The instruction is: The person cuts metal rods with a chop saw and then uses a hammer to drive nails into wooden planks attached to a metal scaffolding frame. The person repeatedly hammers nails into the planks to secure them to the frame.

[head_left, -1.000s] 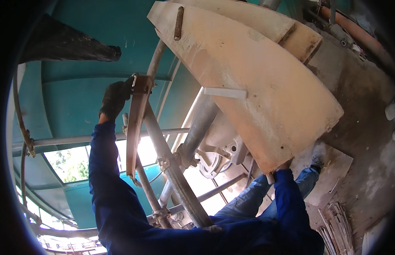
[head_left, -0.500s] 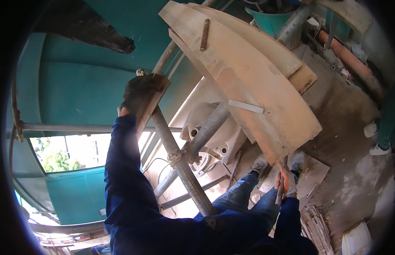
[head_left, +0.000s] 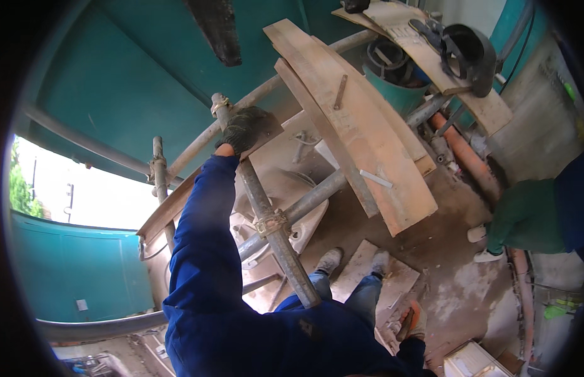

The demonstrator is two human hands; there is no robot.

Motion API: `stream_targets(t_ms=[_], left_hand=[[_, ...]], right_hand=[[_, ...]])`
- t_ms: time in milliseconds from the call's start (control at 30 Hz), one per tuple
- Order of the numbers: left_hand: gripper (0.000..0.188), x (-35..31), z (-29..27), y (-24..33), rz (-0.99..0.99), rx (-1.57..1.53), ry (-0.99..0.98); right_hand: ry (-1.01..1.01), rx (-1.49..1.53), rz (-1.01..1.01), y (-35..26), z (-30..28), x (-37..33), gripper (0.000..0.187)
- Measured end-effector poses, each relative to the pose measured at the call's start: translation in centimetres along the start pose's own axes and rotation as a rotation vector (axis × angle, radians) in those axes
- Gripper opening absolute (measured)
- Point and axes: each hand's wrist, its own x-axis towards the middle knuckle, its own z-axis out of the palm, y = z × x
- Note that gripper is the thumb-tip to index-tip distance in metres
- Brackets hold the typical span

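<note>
My left hand (head_left: 247, 129), in a dark glove, is closed over the upper end of a long brown beam (head_left: 190, 190), close to a scaffold pipe (head_left: 265, 201). The beam slopes down to the left behind my blue sleeve. Low at the right, my right hand (head_left: 416, 322) wears a pale glove with an orange palm. Its fingers are curled around something narrow and brownish that I cannot make out. In front of me, curved wooden boards (head_left: 383, 151) lie stacked across the pipes. A rusty short bar (head_left: 340, 92) and a pale flat strip (head_left: 375, 179) rest on the top board.
A pipe clamp (head_left: 270, 224) joins crossing pipes before my body. Further back stand a teal bucket (head_left: 397, 94) and planks with a black welding mask (head_left: 469, 58) on them. A co-worker's green-trousered legs (head_left: 521, 217) are at the right. A white box (head_left: 474, 361) sits low right.
The view has swung to the right, bringing in the mask and more of the co-worker. My right hand has moved away from the boards' near end, downward. My left hand stays on the beam end.
</note>
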Motion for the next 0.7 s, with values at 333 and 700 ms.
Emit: stream_targets(t_ms=[333,700], left_hand=[[0.030,-0.6,-0.6,1.6,0.040,0.091,0.067],[0.060,-1.0,-2.6,3.8,-0.385,-0.165,0.099]], right_hand=[[0.149,-0.253,-0.519,-8.6,6.1,-14.9,0.026],[-0.209,-0.406,-0.973,-13.7,24.9,-21.3,0.048]])
